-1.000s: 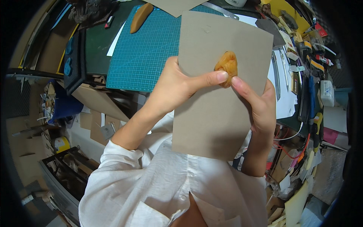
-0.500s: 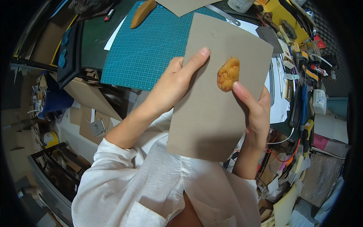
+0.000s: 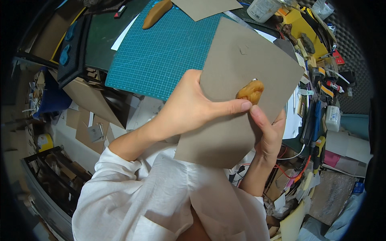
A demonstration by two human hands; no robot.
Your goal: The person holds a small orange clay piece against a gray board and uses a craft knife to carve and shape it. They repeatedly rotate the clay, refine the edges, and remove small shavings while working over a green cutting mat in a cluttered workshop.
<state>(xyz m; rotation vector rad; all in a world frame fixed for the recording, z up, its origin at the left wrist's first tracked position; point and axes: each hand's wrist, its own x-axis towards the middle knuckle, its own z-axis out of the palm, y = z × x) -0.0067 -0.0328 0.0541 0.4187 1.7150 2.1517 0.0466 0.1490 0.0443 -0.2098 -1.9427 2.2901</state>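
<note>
Between my hands is a stiff grey-brown cardboard sheet, tilted over my lap. A glossy amber-brown lump, with a folded, moulded-looking surface, lies on its face; what it is made of I cannot tell. My left hand grips the sheet's left side, its thumb stretched across the front to the lump's lower edge. On the right side my right hand holds the sheet, thumb tip just below the lump and close to the left thumb. The other fingers of both hands are mostly hidden behind the cardboard.
Behind the sheet a teal cutting mat covers part of the dark table. A curved brown piece, another cardboard sheet and a white tub sit at the back. Tools and clutter crowd the right, including a white bottle.
My left thumb has slid from the sheet's left edge across to the lump. The sheet has turned slightly clockwise, and the lump appears lower and at a different angle.
</note>
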